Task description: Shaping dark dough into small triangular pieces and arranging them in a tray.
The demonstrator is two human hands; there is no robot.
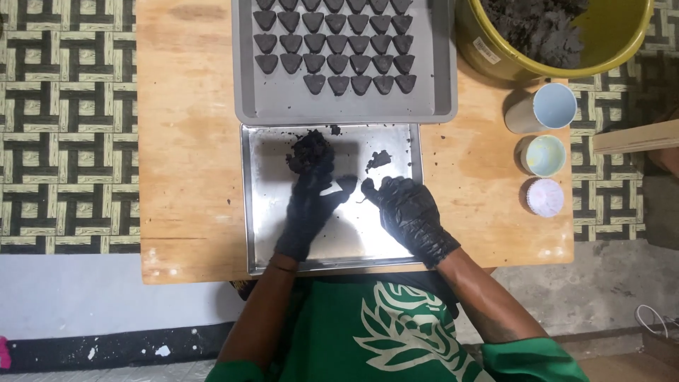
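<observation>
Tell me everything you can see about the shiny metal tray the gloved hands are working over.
The metal tray is shallow, rectangular and reflective, like steel, with a raised rim. It lies flat on the wooden table, its far edge against a grey tray of dark moulded pieces. A dark clump, a smaller smear and crumbs lie on it. The left hand, in a black glove, reaches to the clump; the gloved right hand hovers over it.
</observation>
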